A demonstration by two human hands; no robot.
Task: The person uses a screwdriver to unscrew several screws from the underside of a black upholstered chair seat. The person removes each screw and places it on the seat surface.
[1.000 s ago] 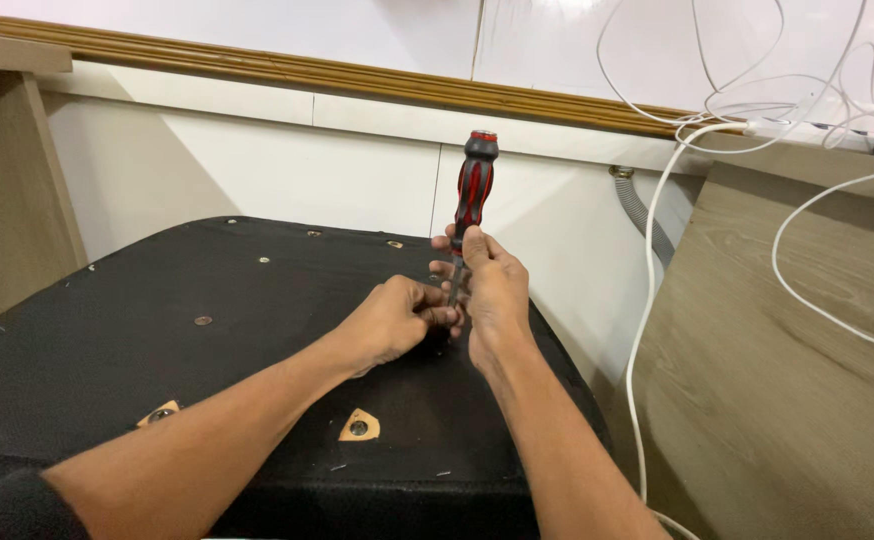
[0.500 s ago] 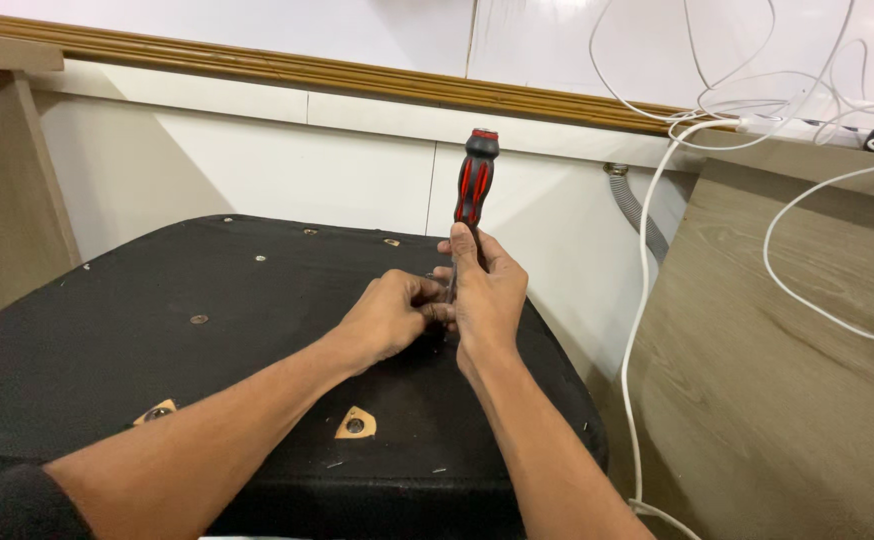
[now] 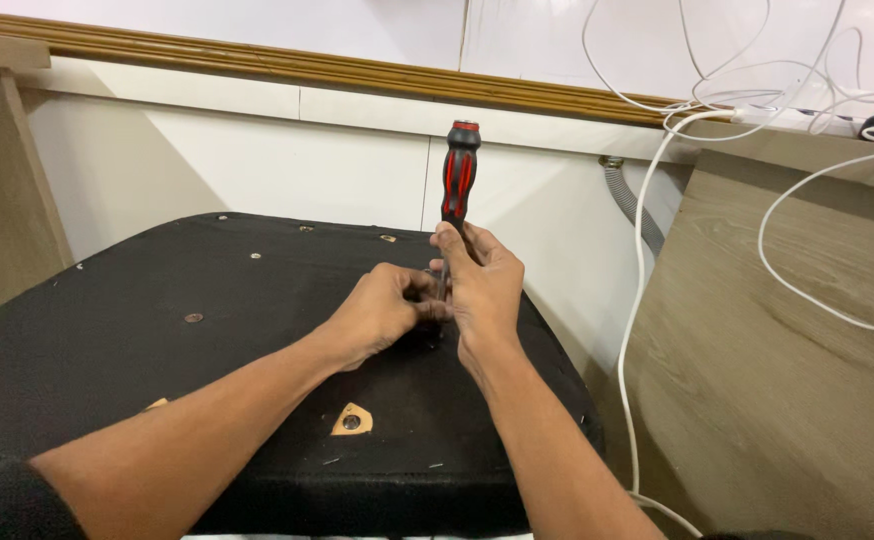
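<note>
Nearest me, a tan hole (image 3: pixel 352 421) cut in the black seat base (image 3: pixel 157 330), with a fitting in it. Past that hole, my left hand (image 3: pixel 382 312) curls over the base, fingers (image 3: pixel 425 300) pressed together, pinching low on the screwdriver (image 3: pixel 454 200) shaft. My right hand (image 3: pixel 482 290) sits just beside it, fingers wrapped round the shaft below the handle. Screwdriver stands near upright, red-black handle above both hands, tip hidden behind them. Beyond the base, a white wall (image 3: pixel 257 170) with wood trim (image 3: pixel 307 68). Right of the base, a wood panel (image 3: pixel 787 370), white cables (image 3: pixel 642 300), a grey hose (image 3: pixel 637 210).
</note>
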